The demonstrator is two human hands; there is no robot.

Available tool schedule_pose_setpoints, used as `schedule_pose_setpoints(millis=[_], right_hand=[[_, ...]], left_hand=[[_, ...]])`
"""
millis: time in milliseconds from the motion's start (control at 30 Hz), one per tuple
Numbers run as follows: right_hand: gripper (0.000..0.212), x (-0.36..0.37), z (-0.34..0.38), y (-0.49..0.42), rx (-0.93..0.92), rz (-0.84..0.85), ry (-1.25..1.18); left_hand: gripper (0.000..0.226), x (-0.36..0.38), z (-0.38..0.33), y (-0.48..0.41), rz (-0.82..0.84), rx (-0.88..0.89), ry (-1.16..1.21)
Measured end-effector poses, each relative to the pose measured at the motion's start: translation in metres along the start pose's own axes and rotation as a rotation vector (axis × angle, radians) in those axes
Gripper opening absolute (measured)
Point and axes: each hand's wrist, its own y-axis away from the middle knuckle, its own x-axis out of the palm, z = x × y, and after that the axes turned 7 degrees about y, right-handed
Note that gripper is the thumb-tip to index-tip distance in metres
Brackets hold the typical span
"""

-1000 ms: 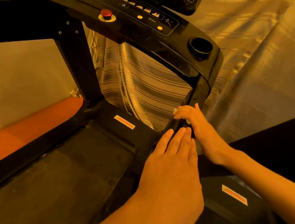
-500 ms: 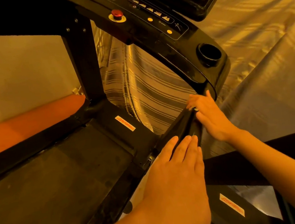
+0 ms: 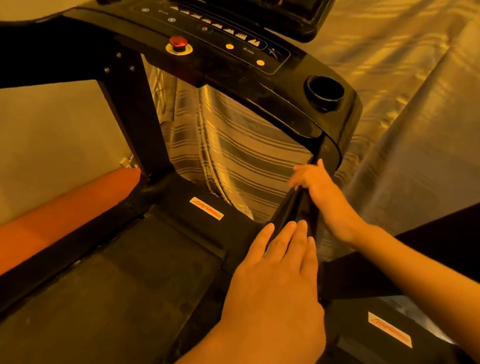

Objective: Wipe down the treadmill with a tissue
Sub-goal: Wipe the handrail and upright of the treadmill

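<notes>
Right hand high on the post — fingers curled round it. Left hand flat lower down, fingers pressed together.

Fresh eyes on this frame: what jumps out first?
Two bare hands meet at the treadmill's right upright: the right hand wraps it just under the console, and the left hand lies flat at its foot. Next comes the red stop button on the console, centre top.
</notes>
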Motion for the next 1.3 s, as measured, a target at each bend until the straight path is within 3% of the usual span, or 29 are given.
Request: schedule_pose_setpoints(millis=[67, 100, 233, 300, 400, 500, 600, 667, 767, 867, 933, 1000, 1100, 1200, 1267, 1300], right_hand=[[0.037, 0.012, 0.024, 0.03, -0.001, 0.039, -0.087], [0.035, 0.012, 0.031, 0.042, -0.051, 0.058, -0.131], [0.069, 0.007, -0.007, 0.024, -0.127, 0.097, -0.103], [0.066, 0.012, -0.021, 0.003, -0.028, 0.045, -0.074], [0.042, 0.024, 0.007, 0.027, 0.062, -0.067, -0.156], [0.051, 0.022, 0.032, 0.064, -0.056, -0.005, -0.244], [0.077, 0.013, -0.001, 0.037, -0.097, 0.049, -0.105], [0.073, 0.014, -0.027, 0.011, -0.016, 0.014, -0.028], [0.042, 0.02, -0.003, 0.023, 0.022, -0.104, -0.062], [0.046, 0.022, 0.032, 0.063, -0.088, -0.095, -0.151], [0.048, 0.018, 0.021, 0.054, -0.152, -0.062, -0.101], [0.05, 0.013, -0.011, 0.023, -0.08, 0.029, -0.032], [0.074, 0.011, -0.03, -0.006, 0.066, 0.015, 0.053], [0.058, 0.006, 0.026, 0.024, 0.027, -0.026, -0.06], [0.065, 0.01, 0.057, 0.052, 0.018, -0.037, -0.225], [0.058, 0.014, 0.056, 0.055, -0.018, -0.062, -0.229]], left_hand=[[0.079, 0.001, 0.001, -0.001, -0.03, 0.003, -0.015], [0.079, 0.001, 0.002, -0.002, -0.036, 0.008, -0.003], [0.079, -0.001, 0.001, 0.0, 0.012, 0.006, -0.056], [0.073, 0.0, 0.0, 0.001, 0.02, -0.001, -0.062], [0.071, 0.001, 0.0, 0.002, 0.006, -0.011, -0.069], [0.073, 0.001, 0.0, 0.001, 0.006, -0.013, -0.1], [0.071, -0.002, -0.002, 0.002, 0.04, -0.022, -0.074], [0.071, -0.005, -0.004, 0.003, 0.032, -0.037, -0.056], [0.074, 0.004, 0.0, 0.003, -0.066, -0.037, -0.063], [0.08, 0.003, 0.0, 0.002, -0.162, -0.008, -0.088], [0.079, 0.001, -0.002, 0.006, -0.036, -0.015, -0.051], [0.089, -0.001, -0.001, 0.005, -0.041, -0.006, -0.068], [0.085, 0.001, 0.0, 0.006, -0.024, -0.008, -0.074], [0.082, -0.004, -0.002, 0.003, 0.039, -0.027, -0.063], [0.088, -0.001, -0.001, 0.0, 0.018, -0.022, -0.053], [0.091, 0.001, 0.0, 0.0, 0.017, -0.024, -0.053]])
